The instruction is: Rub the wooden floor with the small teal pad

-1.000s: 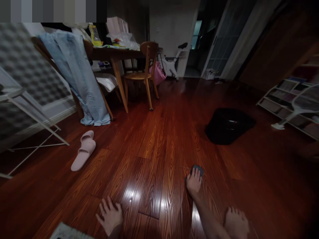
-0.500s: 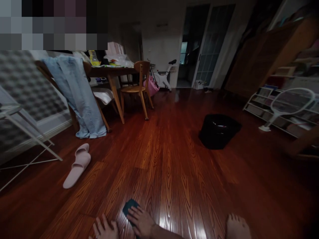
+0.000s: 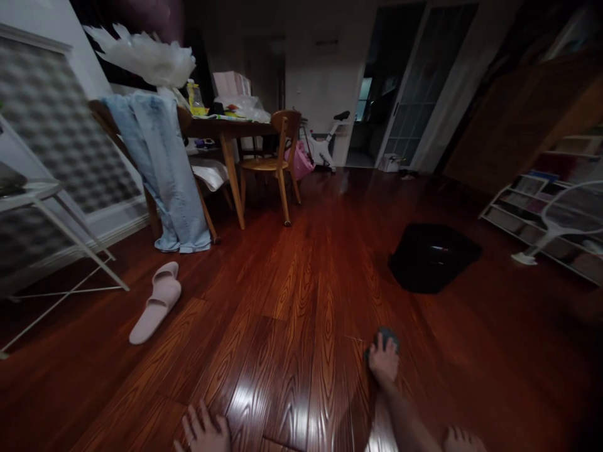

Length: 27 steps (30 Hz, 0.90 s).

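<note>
My right hand presses a dark green cloth onto the glossy wooden floor, its fingers over the cloth. The cloth looks bunched and shows around the fingertips. My left hand rests on the floor at the bottom edge of the view, fingers spread, with nothing in it. Part of my bare foot shows at the lower right.
Ahead on the right stands a black bin. A pair of pink slippers lies at left, near a white folding stand. Jeans hang over a chair by the wooden table. A white racket leans at right.
My right hand has swept the cloth forward and to the right, away from my left hand. My left hand stays near the same spot. The view has shifted slightly.
</note>
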### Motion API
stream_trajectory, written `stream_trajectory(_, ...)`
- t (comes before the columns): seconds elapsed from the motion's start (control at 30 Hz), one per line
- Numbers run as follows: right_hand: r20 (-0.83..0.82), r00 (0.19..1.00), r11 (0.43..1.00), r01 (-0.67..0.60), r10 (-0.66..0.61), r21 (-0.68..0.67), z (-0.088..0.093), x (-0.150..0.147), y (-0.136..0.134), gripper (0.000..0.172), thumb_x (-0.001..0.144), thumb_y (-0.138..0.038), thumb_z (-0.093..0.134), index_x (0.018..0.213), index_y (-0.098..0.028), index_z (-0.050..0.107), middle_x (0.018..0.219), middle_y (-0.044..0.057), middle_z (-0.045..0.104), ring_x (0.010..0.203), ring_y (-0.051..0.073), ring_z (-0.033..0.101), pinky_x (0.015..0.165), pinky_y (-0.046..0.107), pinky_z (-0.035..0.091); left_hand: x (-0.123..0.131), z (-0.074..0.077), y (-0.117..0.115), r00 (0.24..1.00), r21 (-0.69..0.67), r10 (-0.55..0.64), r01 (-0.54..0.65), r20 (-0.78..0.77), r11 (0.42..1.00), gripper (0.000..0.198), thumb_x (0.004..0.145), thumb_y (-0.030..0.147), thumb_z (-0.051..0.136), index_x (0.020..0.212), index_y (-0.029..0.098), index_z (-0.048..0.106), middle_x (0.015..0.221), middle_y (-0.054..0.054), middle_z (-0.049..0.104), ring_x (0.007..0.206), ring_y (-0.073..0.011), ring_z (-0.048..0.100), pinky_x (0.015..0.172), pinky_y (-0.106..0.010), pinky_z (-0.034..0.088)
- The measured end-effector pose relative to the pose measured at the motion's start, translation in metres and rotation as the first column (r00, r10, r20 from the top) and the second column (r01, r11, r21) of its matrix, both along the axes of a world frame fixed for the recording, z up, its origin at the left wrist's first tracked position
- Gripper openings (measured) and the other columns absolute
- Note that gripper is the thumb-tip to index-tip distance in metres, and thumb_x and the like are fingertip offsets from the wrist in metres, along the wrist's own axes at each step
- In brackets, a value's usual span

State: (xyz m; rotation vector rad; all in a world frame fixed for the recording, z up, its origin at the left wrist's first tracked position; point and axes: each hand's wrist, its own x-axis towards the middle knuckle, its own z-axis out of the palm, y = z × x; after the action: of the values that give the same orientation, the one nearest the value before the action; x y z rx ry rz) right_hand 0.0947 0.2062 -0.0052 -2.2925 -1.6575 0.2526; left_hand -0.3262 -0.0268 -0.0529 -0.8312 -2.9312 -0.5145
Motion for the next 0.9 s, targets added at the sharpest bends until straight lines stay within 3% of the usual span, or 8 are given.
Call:
stream_trajectory(0.07,-0.013,0.985,0.985,0.171,-0.171,0.035,-0.013,0.021,-0.005,0.069,0.092,-0.027,0.015,0.152,-0.004,0.039,0.153,0.034,0.038,0.146,0.041,0.035,0.108,0.069,0.032,-0.001,-0.002,0.000,1.000,0.006,0.001,-0.001,-0.021,1.000,0.067,0.087,0.031,0.037,0.153,0.017,0.039,0.158,-0.015,0.040,0.148,-0.0312,0.032,0.117,-0.059,0.028)
stream_trajectory(0.17,-0.087,0.941,0.933,0.336,-0.326,0.132,-0.034,0.029,-0.007,0.066,0.094,-0.034,0.021,0.154,-0.012,0.038,0.155,0.029,0.038,0.149,0.039,0.030,0.109,0.068,0.032,-0.001,-0.003,-0.001,0.999,0.000,-0.018,0.018,-0.051,1.000,0.070,0.086,0.031,0.043,0.155,0.020,0.036,0.157,-0.015,0.042,0.148,-0.0319,0.034,0.117,-0.059,0.028)
stream_trajectory(0.33,-0.162,0.894,0.876,0.444,-0.419,0.189,-0.033,-0.005,0.007,0.066,0.094,-0.034,0.023,0.153,-0.007,0.037,0.156,0.032,0.033,0.150,0.042,0.025,0.109,0.070,0.030,0.007,0.004,-0.004,0.988,0.016,-0.052,0.055,-0.147,0.998,0.067,0.089,0.028,0.038,0.153,0.011,0.037,0.158,-0.019,0.038,0.148,-0.0337,0.032,0.119,-0.060,0.024)
stream_trajectory(0.53,-0.109,0.987,0.981,0.131,-0.116,0.143,-0.011,-0.088,0.040,0.068,0.096,-0.041,0.022,0.150,-0.004,0.040,0.158,0.034,0.027,0.149,0.044,0.022,0.111,0.069,0.024,0.013,0.013,-0.004,0.980,0.043,-0.039,0.049,-0.193,0.998,0.070,0.090,0.026,0.036,0.158,0.016,0.025,0.160,-0.016,0.037,0.150,-0.0305,0.029,0.120,-0.060,0.024)
stream_trajectory(0.67,-0.097,0.969,0.971,-0.218,0.228,0.098,-0.006,-0.175,0.049,0.062,0.095,-0.039,0.033,0.149,-0.008,0.044,0.159,0.026,0.034,0.149,0.038,0.027,0.117,0.058,0.023,0.012,0.016,-0.005,0.984,-0.022,-0.048,0.045,-0.169,0.999,0.066,0.091,0.026,0.034,0.156,0.012,0.031,0.158,-0.018,0.039,0.150,-0.0301,0.028,0.121,-0.059,0.020)
stream_trajectory(0.73,-0.103,0.859,0.866,-0.496,0.501,0.070,-0.001,-0.226,0.034,0.060,0.095,-0.036,0.038,0.150,-0.012,0.042,0.161,0.020,0.035,0.150,0.036,0.026,0.119,0.054,0.023,0.011,0.017,-0.005,0.984,-0.045,-0.052,0.045,-0.170,0.998,0.065,0.092,0.026,0.034,0.155,0.012,0.033,0.157,-0.018,0.041,0.150,-0.0297,0.028,0.122,-0.058,0.020)
stream_trajectory(0.8,-0.123,0.677,0.686,-0.725,0.725,0.054,0.005,-0.275,0.003,0.063,0.095,-0.035,0.042,0.153,-0.011,0.038,0.163,0.017,0.032,0.150,0.036,0.025,0.120,0.054,0.023,0.011,0.017,-0.006,0.984,-0.056,-0.059,0.050,-0.168,0.997,0.064,0.092,0.027,0.034,0.154,0.012,0.035,0.156,-0.018,0.042,0.150,-0.0297,0.028,0.122,-0.058,0.020)
stream_trajectory(0.9,-0.163,0.457,0.470,-0.882,0.874,0.048,0.007,-0.333,-0.061,0.065,0.091,-0.044,0.053,0.152,-0.026,0.040,0.163,0.003,0.035,0.150,0.026,0.028,0.121,0.044,0.025,0.011,0.019,-0.007,0.983,-0.059,-0.068,0.058,-0.168,0.997,0.062,0.094,0.028,0.031,0.153,0.010,0.037,0.156,-0.019,0.042,0.151,-0.0298,0.027,0.121,-0.059,0.020)
